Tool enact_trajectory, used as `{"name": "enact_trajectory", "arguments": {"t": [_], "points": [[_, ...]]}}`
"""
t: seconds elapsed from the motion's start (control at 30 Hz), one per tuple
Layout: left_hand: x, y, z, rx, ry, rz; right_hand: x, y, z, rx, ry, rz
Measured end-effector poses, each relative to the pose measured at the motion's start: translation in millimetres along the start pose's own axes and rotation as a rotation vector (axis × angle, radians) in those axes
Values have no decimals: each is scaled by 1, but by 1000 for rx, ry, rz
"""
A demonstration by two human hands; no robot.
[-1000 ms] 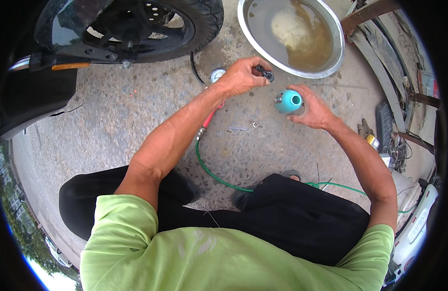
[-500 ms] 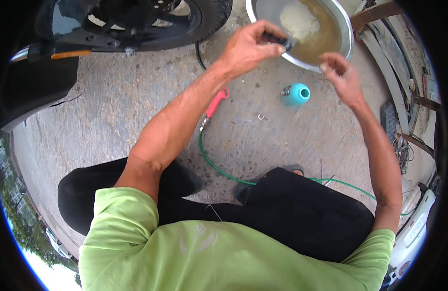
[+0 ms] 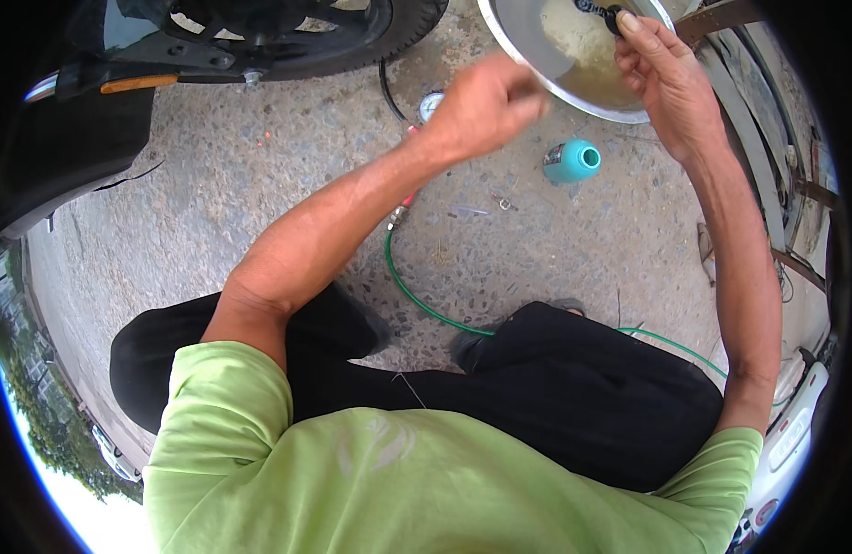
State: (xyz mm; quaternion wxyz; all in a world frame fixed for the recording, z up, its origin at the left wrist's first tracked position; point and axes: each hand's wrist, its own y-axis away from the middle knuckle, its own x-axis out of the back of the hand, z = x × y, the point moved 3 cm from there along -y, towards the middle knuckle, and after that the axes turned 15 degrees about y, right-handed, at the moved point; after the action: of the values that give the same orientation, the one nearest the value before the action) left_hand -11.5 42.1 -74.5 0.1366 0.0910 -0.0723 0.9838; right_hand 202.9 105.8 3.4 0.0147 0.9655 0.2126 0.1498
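Observation:
My right hand (image 3: 664, 74) reaches over a round metal basin (image 3: 528, 42) of murky water at the top. Its fingertips pinch a small black part (image 3: 611, 16) at the water's surface. My left hand (image 3: 486, 106) hovers just left of the basin's near rim, blurred, with its fingers curled in and nothing visible in them. A teal bottle-shaped container (image 3: 574, 160) lies on its side on the concrete below the basin, between my two arms.
A green hose (image 3: 426, 305) with a red fitting (image 3: 403, 208) runs across the concrete toward a round pressure gauge (image 3: 431, 103). A motorcycle tyre (image 3: 352, 46) and dark bodywork fill the upper left. Metal bars and clutter line the right edge.
My right hand set the teal container down and rose to the basin. The small black part went from my left hand to my right, and the left hand drew back from the basin.

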Motion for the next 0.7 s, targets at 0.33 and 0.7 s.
{"name": "enact_trajectory", "arguments": {"t": [0.33, 0.7], "points": [[-47, 126, -104, 177, -599, -576, -5, -4, 5, -56, 112, 83], [6, 10, -12, 315, 350, -51, -20, 0, -15, -101, 168, 84]]}}
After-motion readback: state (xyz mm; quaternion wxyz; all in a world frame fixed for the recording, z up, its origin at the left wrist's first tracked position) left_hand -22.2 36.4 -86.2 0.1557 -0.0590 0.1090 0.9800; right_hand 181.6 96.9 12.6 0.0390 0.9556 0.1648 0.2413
